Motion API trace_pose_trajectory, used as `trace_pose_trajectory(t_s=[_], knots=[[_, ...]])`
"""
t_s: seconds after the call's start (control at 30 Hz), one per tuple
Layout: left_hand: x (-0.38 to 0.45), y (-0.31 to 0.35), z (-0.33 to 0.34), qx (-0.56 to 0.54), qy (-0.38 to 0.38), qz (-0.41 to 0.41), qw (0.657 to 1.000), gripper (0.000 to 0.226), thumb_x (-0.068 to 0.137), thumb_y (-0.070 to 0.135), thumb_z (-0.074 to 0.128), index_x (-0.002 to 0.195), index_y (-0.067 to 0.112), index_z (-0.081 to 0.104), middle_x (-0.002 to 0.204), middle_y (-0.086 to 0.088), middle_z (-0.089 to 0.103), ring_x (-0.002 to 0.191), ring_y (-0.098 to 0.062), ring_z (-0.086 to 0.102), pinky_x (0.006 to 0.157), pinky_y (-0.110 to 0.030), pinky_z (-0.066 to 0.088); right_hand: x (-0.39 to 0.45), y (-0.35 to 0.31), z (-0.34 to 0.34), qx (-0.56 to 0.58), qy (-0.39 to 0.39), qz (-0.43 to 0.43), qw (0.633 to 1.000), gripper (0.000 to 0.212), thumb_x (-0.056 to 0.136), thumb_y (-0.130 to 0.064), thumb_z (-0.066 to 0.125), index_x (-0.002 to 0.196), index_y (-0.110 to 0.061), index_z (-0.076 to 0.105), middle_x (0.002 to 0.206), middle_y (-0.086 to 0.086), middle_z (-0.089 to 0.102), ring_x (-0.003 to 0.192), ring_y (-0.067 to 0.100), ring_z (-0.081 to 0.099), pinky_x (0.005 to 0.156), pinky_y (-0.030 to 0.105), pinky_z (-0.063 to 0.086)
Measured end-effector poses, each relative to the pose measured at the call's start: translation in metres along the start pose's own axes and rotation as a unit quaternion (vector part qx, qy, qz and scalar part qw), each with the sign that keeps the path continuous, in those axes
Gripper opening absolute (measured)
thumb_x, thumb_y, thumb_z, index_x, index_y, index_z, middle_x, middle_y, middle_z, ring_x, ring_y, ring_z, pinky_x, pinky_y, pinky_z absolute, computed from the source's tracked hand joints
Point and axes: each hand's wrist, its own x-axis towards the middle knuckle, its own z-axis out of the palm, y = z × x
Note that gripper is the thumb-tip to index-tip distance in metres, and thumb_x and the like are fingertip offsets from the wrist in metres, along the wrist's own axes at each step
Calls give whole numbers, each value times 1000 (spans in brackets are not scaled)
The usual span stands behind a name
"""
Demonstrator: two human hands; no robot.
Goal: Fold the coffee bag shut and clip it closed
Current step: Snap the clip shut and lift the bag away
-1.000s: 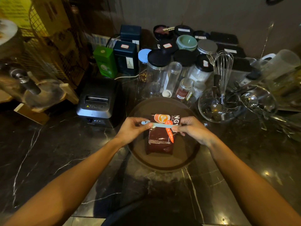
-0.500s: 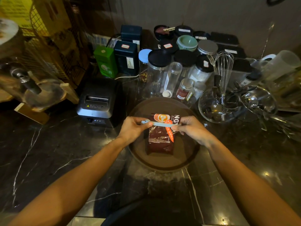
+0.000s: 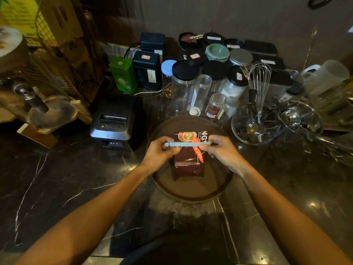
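Fingers of both hands pinched on clip ends, L hand & R hand. Clip lies across bag fold, on tray. Squeeze evenly, keep fold flat till it prob. snaps.

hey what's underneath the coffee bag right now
The coffee bag stands on a round brown tray on the dark marble counter. The tray surface directly under the bag is hidden.

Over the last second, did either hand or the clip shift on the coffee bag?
Nothing visibly changed. Both the left hand and right hand stay pinched on the ends of the pale blue clip across the coffee bag, upright on the round tray.
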Motion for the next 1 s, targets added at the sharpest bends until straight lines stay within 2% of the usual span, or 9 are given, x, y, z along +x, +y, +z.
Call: trace_pose_trajectory(t_s=[0.17, 0.27, 0.37, 0.53, 0.6, 0.73, 0.8, 0.9, 1.0], knots=[[3, 6, 2, -7, 9, 0, 1000, 21, 88, 9, 76, 106, 8, 65, 108, -10, 76, 100, -22, 77, 80, -41, 65, 0, 3, 7, -27, 77, 24, 996, 38, 89, -25, 79, 122, -13, 62, 106, 0, 68, 77, 12, 62, 66, 25, 50], [4, 16, 3, 7, 45, 12, 999, 19, 87, 11, 77, 101, 12, 64, 106, -9, 76, 95, -24, 78, 77, -47, 65, -11, 3, 11, -116, 156, -34, 980, 37, 84, -38, 81, 105, -19, 58, 98, -1, 65, 87, 13, 62, 72, 25, 48], [7, 26, 7, 24, 78, 44, 996, 20, 85, 8, 79, 93, 11, 61, 100, -20, 74, 87, -36, 75, 74, -59, 61, -25, 0, 21, -155, 104, -79, 979, 33, 81, -47, 79, 95, -24, 60, 93, -2, 66, 80, 15, 63, 76, 42, 55], [7, 40, 24, 48, 110, 92, 989, 22, 80, 13, 82, 84, 17, 61, 74, 0, 71, 66, -14, 68, 67, -43, 60, -36, -9, 48, -291, 22, -57, 955, 89, 76, -66, 75, 144, -20, 41, 138, 1, 53, 111, 19, 65, 89, 39, 55], [6, 41, 36, 59, 104, 89, 989, 24, 77, 21, 82, 80, 25, 59, 64, 13, 70, 60, -1, 65, 67, -34, 58, -34, -12, 59, -282, 39, -62, 957, 92, 75, -62, 78, 146, -16, 39, 137, 6, 53, 121, 25, 61, 90, 42, 56], [6, 40, 51, 110, 89, 108, 984, 23, 73, 35, 80, 83, 29, 60, 75, 10, 72, 73, -4, 72, 77, -38, 61, -28, -11, 66, -220, 90, -51, 970, 63, 82, -36, 76, 134, -12, 50, 128, 10, 62, 118, 30, 63, 88, 40, 54], [7, 40, 52, 69, 52, 111, 990, 20, 79, 27, 81, 85, 31, 63, 83, 9, 72, 80, -7, 73, 80, -34, 61, -24, -10, 58, -157, 109, -46, 980, 57, 80, -35, 75, 131, -19, 54, 125, 5, 64, 117, 24, 65, 92, 42, 55], [14, 31, 45, -11, 67, 71, 995, 19, 82, 21, 78, 85, 33, 64, 82, 7, 68, 79, -14, 70, 83, -50, 62, -10, -2, 41, -83, 110, -36, 990, 56, 76, -32, 83, 126, -33, 59, 122, -1, 67, 114, 12, 66, 100, 40, 54], [25, 21, 36, -33, 111, 27, 993, 23, 86, 13, 76, 99, 24, 61, 89, 3, 64, 85, -16, 65, 92, -56, 57, -2, 1, 27, 21, 75, -1, 997, 55, 79, -6, 85, 125, -26, 61, 116, -10, 70, 100, -8, 69, 103, 36, 55]])
